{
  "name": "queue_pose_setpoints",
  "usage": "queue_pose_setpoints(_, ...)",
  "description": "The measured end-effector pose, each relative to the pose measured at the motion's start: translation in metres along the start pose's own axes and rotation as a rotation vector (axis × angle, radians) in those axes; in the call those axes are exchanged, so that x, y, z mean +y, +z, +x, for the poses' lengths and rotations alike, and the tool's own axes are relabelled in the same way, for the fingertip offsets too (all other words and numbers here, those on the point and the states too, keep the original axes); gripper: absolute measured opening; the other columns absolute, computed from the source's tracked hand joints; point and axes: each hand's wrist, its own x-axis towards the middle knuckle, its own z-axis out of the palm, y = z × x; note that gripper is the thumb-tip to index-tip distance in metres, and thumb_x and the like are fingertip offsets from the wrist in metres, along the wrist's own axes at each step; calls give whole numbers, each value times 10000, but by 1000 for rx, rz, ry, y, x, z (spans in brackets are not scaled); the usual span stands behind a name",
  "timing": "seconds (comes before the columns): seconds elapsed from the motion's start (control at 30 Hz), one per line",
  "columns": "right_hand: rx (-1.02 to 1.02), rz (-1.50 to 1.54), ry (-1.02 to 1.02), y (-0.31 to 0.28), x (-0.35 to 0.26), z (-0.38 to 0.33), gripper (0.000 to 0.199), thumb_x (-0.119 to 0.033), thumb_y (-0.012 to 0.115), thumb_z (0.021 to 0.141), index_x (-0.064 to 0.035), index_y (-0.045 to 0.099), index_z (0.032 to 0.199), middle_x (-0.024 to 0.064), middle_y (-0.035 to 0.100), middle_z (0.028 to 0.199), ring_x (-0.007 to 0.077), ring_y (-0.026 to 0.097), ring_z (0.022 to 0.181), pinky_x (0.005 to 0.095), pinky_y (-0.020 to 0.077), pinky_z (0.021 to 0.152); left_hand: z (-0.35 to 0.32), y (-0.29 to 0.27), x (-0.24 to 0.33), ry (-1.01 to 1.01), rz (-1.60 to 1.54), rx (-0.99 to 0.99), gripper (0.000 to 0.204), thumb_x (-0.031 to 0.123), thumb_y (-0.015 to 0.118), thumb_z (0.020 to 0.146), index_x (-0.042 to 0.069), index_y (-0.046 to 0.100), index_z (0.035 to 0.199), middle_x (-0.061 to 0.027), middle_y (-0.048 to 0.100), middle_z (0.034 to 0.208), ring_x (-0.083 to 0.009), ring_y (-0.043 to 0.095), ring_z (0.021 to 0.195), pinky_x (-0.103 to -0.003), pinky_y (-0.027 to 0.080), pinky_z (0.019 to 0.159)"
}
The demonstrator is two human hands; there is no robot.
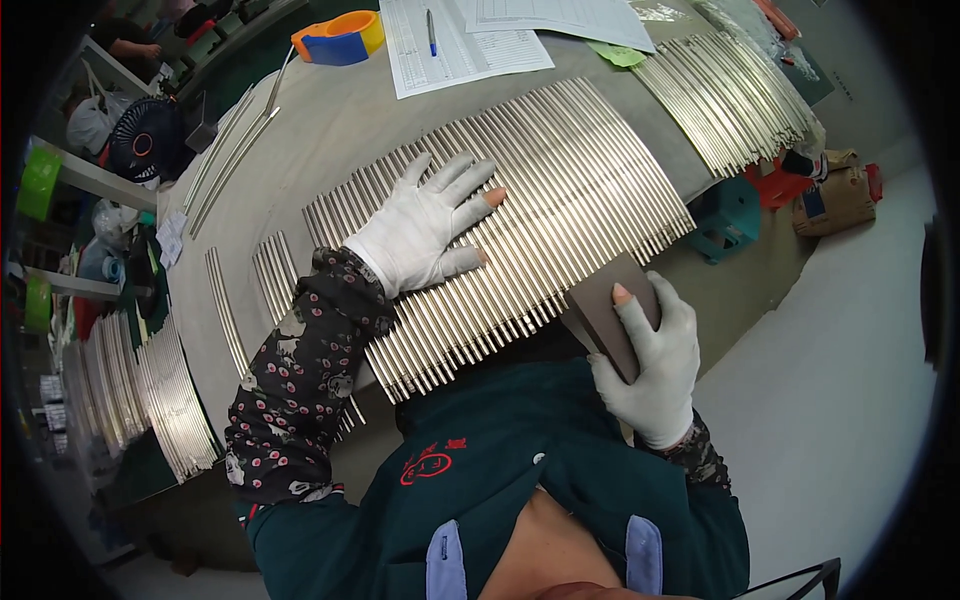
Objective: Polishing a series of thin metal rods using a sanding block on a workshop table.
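Note:
A broad row of shiny metal rods (560,170) lies side by side on the grey table, their near ends jutting past its front edge. My left hand (425,230), in a white glove with some bare fingertips, rests flat on the rods with fingers spread. In my right hand (655,360), gloved the same way, is a dark grey-brown flat block (615,310). The fingers and thumb grip its sides. The block is at the near right ends of the rods; whether it touches them I cannot tell.
More rods (730,100) are laid at the far right, with smaller groups (272,270) at the left. Papers (450,50) with a pen (431,32) and an orange-and-blue tape dispenser (340,38) sit at the back. A teal stool (725,220) stands beyond the right edge.

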Motion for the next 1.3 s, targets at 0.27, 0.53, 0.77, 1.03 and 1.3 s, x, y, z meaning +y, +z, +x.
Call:
queue_pose_setpoints(0.27, -35, -92, -23, 9, -10, 8, 678, -237, 760, 620, -154, 556, 1261, 232, 453, 1260, 364, 509, 1021, 428, 467, 841, -4, -1, 1, -2, -30, -2, 761, 647, 385, 883, 171, 282, 1467, -172, 264, 1517, -384, 247, 1397, -622, 168, 1106)
queue_pose_setpoints(0.53, -50, -230, -76, 30, -27, 46, 633, -261, 746, 661, -147, 558, 1255, 246, 448, 1236, 359, 520, 964, 426, 482, 775, -4, 0, 0, -14, -55, 14, 763, 636, 426, 870, 169, 302, 1459, -169, 279, 1508, -385, 257, 1391, -603, 171, 1114)
queue_pose_setpoints(0.77, -86, -204, -67, 24, -28, 41, 597, -250, 725, 691, -141, 554, 1252, 236, 448, 1238, 363, 519, 991, 424, 487, 747, -2, -4, 2, -10, -47, 6, 762, 632, 428, 872, 152, 314, 1453, -171, 291, 1499, -386, 253, 1392, -595, 170, 1119)
queue_pose_setpoints(1.03, -82, -107, -29, -10, -8, -9, 682, -219, 771, 608, -162, 555, 1253, 248, 447, 1278, 377, 513, 1021, 447, 469, 835, -4, -1, 0, 5, -33, 21, 754, 651, 353, 899, 154, 295, 1463, -191, 288, 1495, -400, 265, 1382, -592, 170, 1117)
queue_pose_setpoints(1.3, -4, -55, -27, -2, -7, -5, 714, -204, 780, 591, -180, 551, 1267, 242, 446, 1289, 371, 502, 1040, 438, 460, 864, -8, -5, 2, 8, -11, 36, 740, 612, 431, 878, 108, 372, 1417, -166, 316, 1488, -374, 280, 1383, -579, 199, 1117)
